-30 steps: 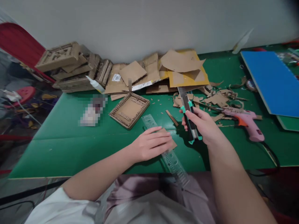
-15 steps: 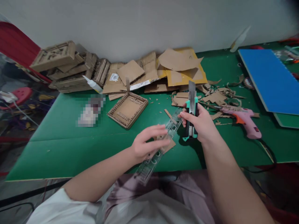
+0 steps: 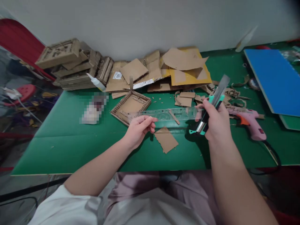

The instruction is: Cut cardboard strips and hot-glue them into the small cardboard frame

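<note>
A clear plastic ruler [image 3: 164,115] with cut-out shapes lies nearly level between my hands, above the table. My left hand [image 3: 140,129] pinches its lower edge toward the left end. My right hand [image 3: 217,118] grips a black and teal utility knife [image 3: 212,104], its wide blade pointing up and to the right; the fingers of that hand also touch the ruler's right end. Below the ruler a small cardboard piece [image 3: 166,139] rests on the table, and a thin cardboard strip [image 3: 174,117] shows through the plastic. The ruler's left end overlaps a shallow cardboard tray [image 3: 127,109] in view.
On the green table [image 3: 70,147], a pink glue gun [image 3: 253,125] sits at right near cardboard scraps [image 3: 185,99]. Stacked cardboard pieces [image 3: 67,65], a white glue bottle [image 3: 97,83] and flattened cardboard [image 3: 154,67] line the wall. A blue board [image 3: 274,81] lies far right.
The ruler has turned from a steep slant to nearly level and risen off my lap side. My left hand has closed into a pinch; the knife has moved right and tilted.
</note>
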{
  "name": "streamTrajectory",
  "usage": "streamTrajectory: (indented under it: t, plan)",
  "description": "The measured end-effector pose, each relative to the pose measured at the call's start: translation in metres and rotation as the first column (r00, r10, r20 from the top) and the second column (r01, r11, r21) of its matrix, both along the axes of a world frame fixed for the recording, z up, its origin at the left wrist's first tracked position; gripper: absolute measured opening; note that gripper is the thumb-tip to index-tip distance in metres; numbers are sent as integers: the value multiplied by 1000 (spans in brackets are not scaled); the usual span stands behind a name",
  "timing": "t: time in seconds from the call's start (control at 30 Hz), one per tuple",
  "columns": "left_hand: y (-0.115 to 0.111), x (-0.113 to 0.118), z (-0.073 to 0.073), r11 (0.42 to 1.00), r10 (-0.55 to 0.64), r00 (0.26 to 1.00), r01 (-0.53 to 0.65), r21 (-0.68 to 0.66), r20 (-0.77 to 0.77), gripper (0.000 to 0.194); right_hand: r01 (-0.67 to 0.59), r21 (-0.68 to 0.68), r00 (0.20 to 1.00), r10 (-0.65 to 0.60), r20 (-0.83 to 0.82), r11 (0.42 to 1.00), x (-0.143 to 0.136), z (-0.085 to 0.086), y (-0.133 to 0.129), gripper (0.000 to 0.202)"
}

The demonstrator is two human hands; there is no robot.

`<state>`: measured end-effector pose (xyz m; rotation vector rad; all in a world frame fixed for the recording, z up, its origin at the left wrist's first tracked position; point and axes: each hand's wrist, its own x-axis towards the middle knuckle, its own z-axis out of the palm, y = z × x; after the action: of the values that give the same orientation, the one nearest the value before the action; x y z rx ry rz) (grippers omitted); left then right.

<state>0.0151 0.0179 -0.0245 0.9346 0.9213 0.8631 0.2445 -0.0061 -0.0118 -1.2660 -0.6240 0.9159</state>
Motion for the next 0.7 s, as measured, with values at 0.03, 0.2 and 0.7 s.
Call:
streamTrajectory:
  t: [0.03,0.2,0.7]
  plan:
    - [1,-1,1,1000,-11,1000,11,-29,-5,29,20,-9,1000,-20,-19,1000,2,0,0,23]
    - [2,-4,1,933,-339,933,318,-166,-118,31,-99,-51,995,98,-31,994,8,2,-3,26]
    - [6,-6,1,815,-573,769,499,-295,-282,28,-509,-228,831,543,120,830,-11,-1,-9,24]
